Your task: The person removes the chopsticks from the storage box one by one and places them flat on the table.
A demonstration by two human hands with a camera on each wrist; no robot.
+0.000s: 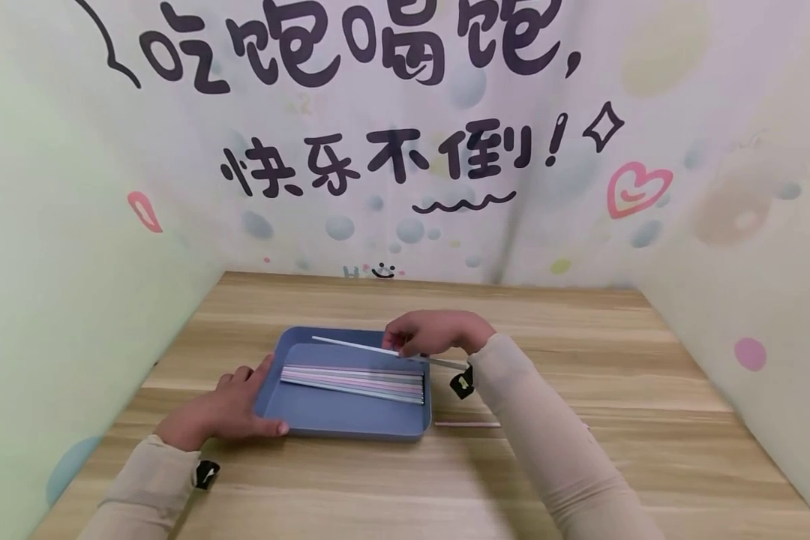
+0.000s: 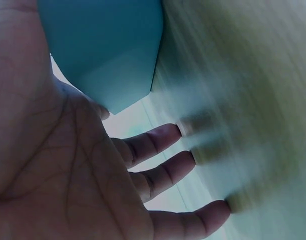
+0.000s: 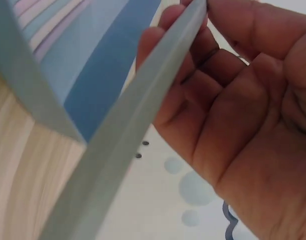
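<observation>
My right hand (image 1: 439,332) pinches a pale straw (image 1: 354,345) between thumb and fingertips, over the back right part of a blue tray (image 1: 340,415). The straw slants across the tray's back rim area, and its near end runs out past the right side toward the wrist. Inside the tray lies a row of pastel straws (image 1: 351,381) in pink, white and pale blue, side by side. My left hand (image 1: 239,406) rests against the tray's left end, thumb along the front side. In the left wrist view its other fingers (image 2: 168,170) extend loosely beside the tray wall.
A pink straw (image 1: 467,424) lies on the wooden table (image 1: 351,491) right of the tray, partly hidden under the right forearm. A printed wall cloth (image 1: 391,247) stands behind the table, with pale walls at both sides.
</observation>
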